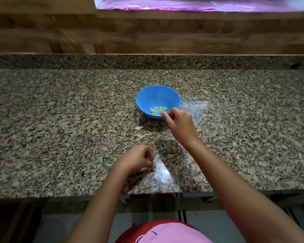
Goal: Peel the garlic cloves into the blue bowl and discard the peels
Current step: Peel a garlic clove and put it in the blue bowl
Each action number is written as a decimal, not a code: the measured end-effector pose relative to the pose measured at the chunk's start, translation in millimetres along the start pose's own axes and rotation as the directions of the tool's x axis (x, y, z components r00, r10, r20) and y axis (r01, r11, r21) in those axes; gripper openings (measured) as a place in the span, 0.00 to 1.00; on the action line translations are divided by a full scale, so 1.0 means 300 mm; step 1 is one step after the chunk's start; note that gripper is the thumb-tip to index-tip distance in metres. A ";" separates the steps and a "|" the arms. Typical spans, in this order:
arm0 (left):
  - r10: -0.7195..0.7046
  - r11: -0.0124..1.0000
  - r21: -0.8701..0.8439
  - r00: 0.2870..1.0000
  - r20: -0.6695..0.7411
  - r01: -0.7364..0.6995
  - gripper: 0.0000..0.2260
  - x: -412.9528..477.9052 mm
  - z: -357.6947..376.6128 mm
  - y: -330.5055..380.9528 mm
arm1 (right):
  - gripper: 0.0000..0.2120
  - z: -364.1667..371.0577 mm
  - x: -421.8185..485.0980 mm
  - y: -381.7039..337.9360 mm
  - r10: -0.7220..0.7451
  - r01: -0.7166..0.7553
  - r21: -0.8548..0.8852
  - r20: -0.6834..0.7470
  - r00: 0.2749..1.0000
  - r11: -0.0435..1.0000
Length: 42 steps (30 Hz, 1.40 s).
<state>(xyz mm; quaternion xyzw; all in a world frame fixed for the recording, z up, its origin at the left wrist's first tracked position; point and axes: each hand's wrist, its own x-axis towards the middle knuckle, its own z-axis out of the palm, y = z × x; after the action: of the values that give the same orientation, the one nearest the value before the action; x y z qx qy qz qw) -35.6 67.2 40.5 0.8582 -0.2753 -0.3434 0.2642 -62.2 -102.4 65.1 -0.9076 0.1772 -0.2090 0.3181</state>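
A blue bowl (pixel 158 97) stands on the granite counter with several peeled pale garlic cloves (pixel 158 110) lying in it. My right hand (pixel 180 124) reaches over the bowl's near right rim, fingers curled with the fingertips at the rim; whether it holds anything I cannot tell. My left hand (pixel 139 159) hovers near the counter's front edge with its fingers curled together, pinching what looks like a small pale peel. One unpeeled clove (pixel 138 128) lies on the counter just in front of the bowl.
Thin peel scraps (pixel 141 136) lie between the bowl and my left hand. The granite counter (pixel 60 128) ends at a front edge below my left hand. A low granite ledge and a wood-look wall (pixel 147 35) rise behind the bowl.
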 end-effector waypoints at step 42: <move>0.343 0.934 0.272 0.792 -0.505 -0.231 0.08 0.044 0.228 -0.072 | 0.07 0.023 -0.213 0.088 0.278 -0.211 -0.219 0.351 0.894 0.953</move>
<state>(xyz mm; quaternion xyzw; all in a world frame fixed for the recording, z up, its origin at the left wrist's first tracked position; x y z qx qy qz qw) -71.4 55.8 -21.9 0.8895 -0.3487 -0.0121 0.2951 -117.9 -89.3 25.9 -0.9254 0.2434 0.0277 0.2892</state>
